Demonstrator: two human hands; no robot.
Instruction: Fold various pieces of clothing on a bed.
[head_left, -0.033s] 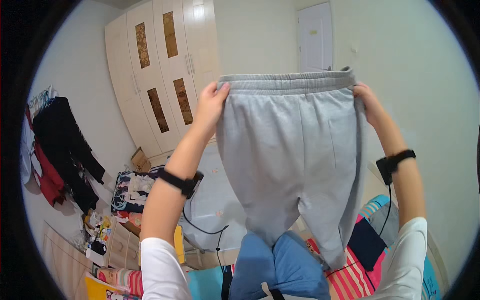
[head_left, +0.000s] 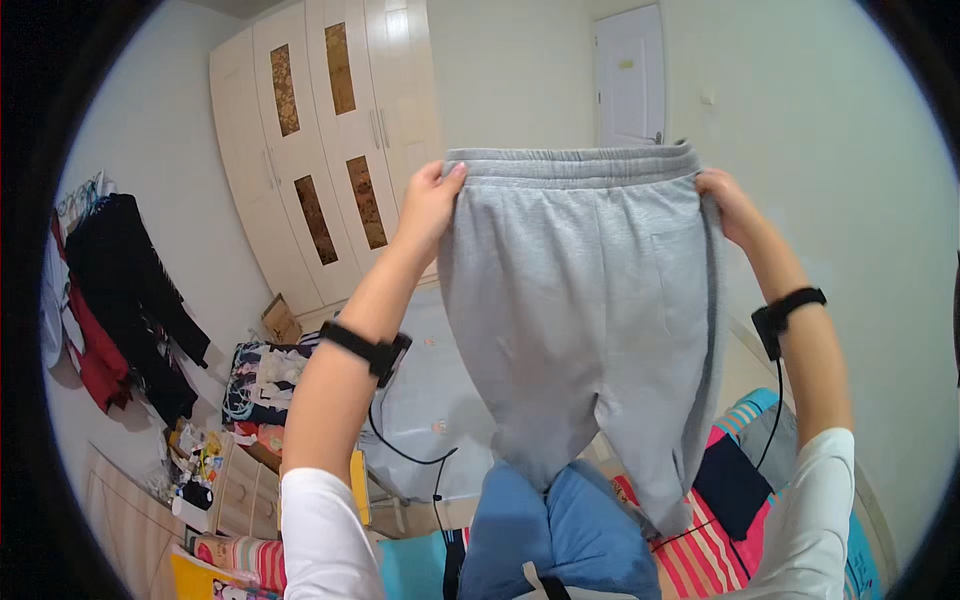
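Grey sweatpants (head_left: 560,270) hang upright in front of me, waistband at the top and legs downward. My left hand (head_left: 432,203) is closed on the left end of the elastic waistband, thumb on the near side. At the other end, my right hand (head_left: 730,203) grips the waistband's right corner; part of its fingers is hidden behind the cloth. A pocket outline shows on the right half. The lower legs hang in front of my blue trousers (head_left: 510,530) and the striped bedding.
Striped bedding (head_left: 690,530) with a folded dark cloth (head_left: 733,488) lies below right. A pale mattress (head_left: 415,400) is beyond. Clothes hang at left (head_left: 120,280); a cream wardrobe (head_left: 300,150) and a white door (head_left: 630,80) stand behind. Black cables run from both forearm straps.
My hands have come slightly closer together, the left one shifting right and the right one left. The waistband between them has moved a little, and both hands still grip it.
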